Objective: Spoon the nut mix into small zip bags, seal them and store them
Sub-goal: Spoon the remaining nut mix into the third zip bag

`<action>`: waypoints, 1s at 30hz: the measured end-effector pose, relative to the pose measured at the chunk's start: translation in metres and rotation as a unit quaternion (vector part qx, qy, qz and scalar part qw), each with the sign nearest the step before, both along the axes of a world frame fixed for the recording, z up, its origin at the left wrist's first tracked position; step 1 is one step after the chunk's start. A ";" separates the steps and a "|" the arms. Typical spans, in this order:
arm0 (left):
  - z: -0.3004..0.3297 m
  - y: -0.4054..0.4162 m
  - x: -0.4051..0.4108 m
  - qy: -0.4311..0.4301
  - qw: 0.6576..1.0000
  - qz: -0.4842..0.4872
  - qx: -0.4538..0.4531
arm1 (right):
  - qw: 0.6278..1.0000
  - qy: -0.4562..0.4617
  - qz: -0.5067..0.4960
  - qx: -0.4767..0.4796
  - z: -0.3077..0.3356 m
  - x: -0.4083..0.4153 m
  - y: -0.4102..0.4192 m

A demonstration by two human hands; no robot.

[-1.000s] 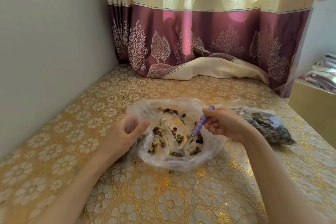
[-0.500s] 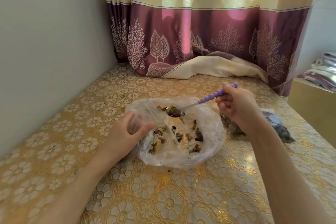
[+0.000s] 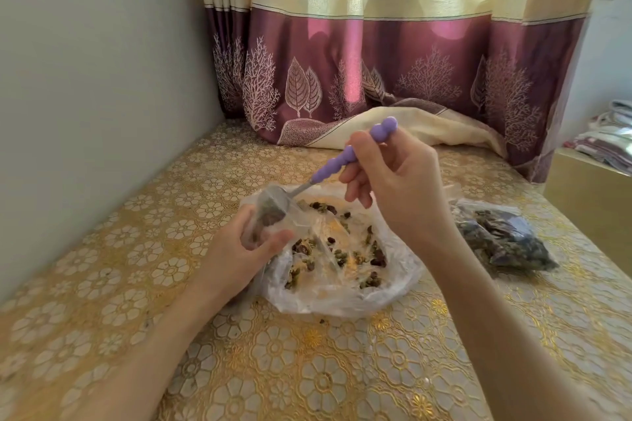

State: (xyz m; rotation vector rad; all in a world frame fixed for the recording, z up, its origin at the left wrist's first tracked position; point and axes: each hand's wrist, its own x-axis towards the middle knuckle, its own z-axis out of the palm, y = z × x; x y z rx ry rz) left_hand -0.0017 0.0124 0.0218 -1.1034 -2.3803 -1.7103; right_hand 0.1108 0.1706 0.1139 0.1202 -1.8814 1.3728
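1. The zip bag, small and clear, sits upright in the left hand, its open mouth facing up and right; a few dark nuts show through its wall.
2. The left hand's fingers and thumb curl round the lower part of the bag, the thumb across its near side.
3. The spoon slants down to the left, its metal bowl inside the bag's mouth, just above the left fingers.
4. The right hand pinches the spoon's purple beaded handle between thumb and fingers, with the handle's end sticking out past them on the far side. This hand is above and right of the bag, not touching it.
5. The nut mix lies scattered in a wide clear sack spread open on the table, directly below both hands.
6. A full dark bag lies to the right, near the sack.
7. The tablecloth is gold with a flower pattern.
8. A wall stands on the left and a purple and cream curtain hangs on the far side, its hem on the table.
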 end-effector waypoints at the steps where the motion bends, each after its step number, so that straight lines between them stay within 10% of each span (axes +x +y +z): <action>1: 0.001 0.000 0.002 -0.007 1.000 0.000 0.020 | 1.000 0.003 0.010 0.015 -0.001 0.000 -0.002; 16: 0.011 -0.010 -0.007 -0.041 0.990 0.044 0.129 | 0.977 0.056 -0.074 -0.194 -0.002 0.003 0.023; 30: -0.002 -0.013 -0.022 -0.071 0.993 0.042 0.081 | 0.960 -0.251 -0.039 -0.120 -0.031 -0.008 0.037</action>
